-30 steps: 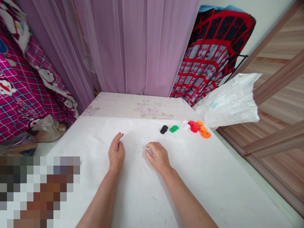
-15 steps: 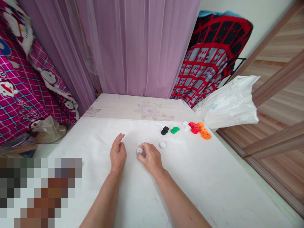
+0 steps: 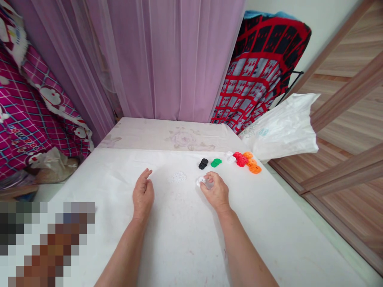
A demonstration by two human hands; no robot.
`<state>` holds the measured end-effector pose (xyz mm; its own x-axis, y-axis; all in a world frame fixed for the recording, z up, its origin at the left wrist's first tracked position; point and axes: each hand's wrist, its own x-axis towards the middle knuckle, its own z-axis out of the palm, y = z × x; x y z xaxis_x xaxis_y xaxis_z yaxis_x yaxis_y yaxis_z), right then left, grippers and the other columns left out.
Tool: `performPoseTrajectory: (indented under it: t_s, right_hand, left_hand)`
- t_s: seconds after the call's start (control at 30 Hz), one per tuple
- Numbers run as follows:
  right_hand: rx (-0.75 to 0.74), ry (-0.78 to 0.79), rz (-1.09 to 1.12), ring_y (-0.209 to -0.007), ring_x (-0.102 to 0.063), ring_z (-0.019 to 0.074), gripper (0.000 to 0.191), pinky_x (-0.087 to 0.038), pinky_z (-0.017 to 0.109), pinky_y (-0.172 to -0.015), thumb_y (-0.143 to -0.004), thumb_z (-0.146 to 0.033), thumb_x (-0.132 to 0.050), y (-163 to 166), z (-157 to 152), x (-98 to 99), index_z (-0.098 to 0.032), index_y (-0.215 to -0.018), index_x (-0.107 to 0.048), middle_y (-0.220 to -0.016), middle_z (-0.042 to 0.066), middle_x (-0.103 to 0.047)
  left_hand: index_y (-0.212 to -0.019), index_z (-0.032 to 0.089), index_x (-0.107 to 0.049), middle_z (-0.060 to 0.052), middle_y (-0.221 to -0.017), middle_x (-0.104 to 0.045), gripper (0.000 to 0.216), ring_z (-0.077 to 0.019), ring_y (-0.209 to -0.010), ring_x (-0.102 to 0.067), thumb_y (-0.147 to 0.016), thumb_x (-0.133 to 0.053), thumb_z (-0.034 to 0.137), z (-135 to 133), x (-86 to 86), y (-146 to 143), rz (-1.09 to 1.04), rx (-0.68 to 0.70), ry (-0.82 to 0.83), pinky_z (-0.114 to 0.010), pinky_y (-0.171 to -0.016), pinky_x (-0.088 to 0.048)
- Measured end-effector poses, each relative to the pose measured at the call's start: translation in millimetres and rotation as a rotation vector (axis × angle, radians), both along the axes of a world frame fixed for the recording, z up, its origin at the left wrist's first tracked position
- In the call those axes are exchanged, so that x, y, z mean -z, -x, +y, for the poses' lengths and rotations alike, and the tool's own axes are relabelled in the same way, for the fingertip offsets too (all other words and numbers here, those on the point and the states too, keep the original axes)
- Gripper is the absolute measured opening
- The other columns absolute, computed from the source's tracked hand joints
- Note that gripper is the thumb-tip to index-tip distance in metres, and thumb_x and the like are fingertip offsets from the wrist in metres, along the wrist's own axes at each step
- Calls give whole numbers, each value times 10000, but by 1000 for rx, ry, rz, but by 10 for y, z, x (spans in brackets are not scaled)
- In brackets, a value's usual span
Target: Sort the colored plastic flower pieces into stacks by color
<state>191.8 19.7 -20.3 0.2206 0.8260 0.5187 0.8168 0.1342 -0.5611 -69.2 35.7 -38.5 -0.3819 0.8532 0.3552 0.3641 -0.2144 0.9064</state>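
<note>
My right hand [image 3: 216, 191] has its thumb and fingertips on a small round white crocheted piece [image 3: 201, 181], at the spot of a white disc that it covers. My left hand [image 3: 143, 195] rests on its side on the table, fingers stretched out, holding nothing. Between the hands, farther back, lies a patch of white crocheted pieces [image 3: 178, 177], hard to tell apart against the white cloth. Beyond my right hand are a black stack [image 3: 203, 164] and a green stack [image 3: 216, 162] of similar round pieces.
Toward the table's right edge lie white [image 3: 231, 158], red [image 3: 241, 159] and orange crocheted pieces [image 3: 255, 169]. A white plastic bag [image 3: 281, 131] stands beside them. The white-covered table [image 3: 179, 247] ends at a purple curtain [image 3: 179, 59]. Blurred blocks hide the lower left corner.
My right hand has moved right with a white crocheted piece, from the white patch to the single white disc. My left hand keeps its pose; the view has shifted slightly.
</note>
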Motion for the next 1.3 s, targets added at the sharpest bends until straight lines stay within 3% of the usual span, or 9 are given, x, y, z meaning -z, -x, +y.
performPoseTrajectory:
  t_s: [0.23, 0.4, 0.53, 0.63, 0.73, 1.0, 1.13, 1.3]
  right_hand:
    - [-13, 52, -43, -780, -616, 186, 287, -481, 329, -766, -718, -313, -588, -11, 5, 23, -237, -994, -562, -883, 13, -706]
    - [3, -23, -103, -809, -594, 194, 216, -469, 330, -780, -752, -300, -563, 19, -7, -5, -231, -954, -590, -887, 27, -672]
    - [-105, -50, -176, -854, -576, 199, 144, -442, 326, -800, -809, -213, -525, 245, 4, -103, -231, -921, -614, -879, 33, -670]
    - [-187, 2, -278, -928, -554, 225, 131, -404, 343, -808, -822, -192, -555, 471, 52, -185, -229, -925, -626, -876, 44, -680]
    - [-169, 80, -347, -985, -528, 261, 148, -370, 368, -802, -802, -224, -623, 618, 131, -232, -217, -950, -627, -873, 68, -683]
    - [-129, 220, -372, -907, -546, 258, 153, -344, 377, -787, -749, -184, -651, 719, 269, -173, -228, -892, -619, -820, 58, -696]
    - [-107, 173, -273, -902, -570, 243, 199, -354, 374, -814, -729, -187, -646, 590, 235, -196, -230, -920, -613, -876, 40, -716]
    - [-27, 149, -64, -958, -604, 231, 237, -385, 365, -841, -732, -256, -643, 14, 150, -395, -241, -963, -595, -949, 10, -724]
  left_hand:
    - [-1160, 234, -640, -70, -1336, -617, 331, -193, -1264, -546, -881, -461, 237, -1, 10, 7, 8, 6, 3, -415, -1130, -374]
    - [-1149, 241, -643, -59, -1321, -627, 331, -189, -1260, -551, -874, -459, 224, -6, -14, -3, 15, 0, -1, -404, -1127, -381]
    - [-1150, 247, -640, -54, -1323, -625, 333, -184, -1259, -552, -877, -450, 220, -4, -10, -18, 18, -12, -5, -404, -1130, -377]
    - [-1150, 247, -638, -54, -1325, -623, 332, -184, -1263, -548, -878, -449, 218, -5, -1, -23, 22, -8, -12, -405, -1131, -377]
    - [-1150, 245, -637, -56, -1328, -619, 332, -188, -1262, -548, -872, -457, 211, -9, 1, -23, 15, 2, -13, -410, -1128, -382]
    - [-1159, 248, -631, -57, -1341, -610, 337, -192, -1266, -546, -863, -476, 198, -7, -8, -15, 4, 20, 2, -416, -1128, -382]
    - [-1161, 248, -629, -59, -1343, -608, 338, -192, -1264, -547, -864, -478, 200, -5, 2, -12, 10, 23, 7, -403, -1121, -391]
    - [-1146, 236, -642, -61, -1325, -622, 326, -191, -1258, -550, -865, -477, 210, 2, 10, -19, -3, 10, 2, -401, -1122, -383]
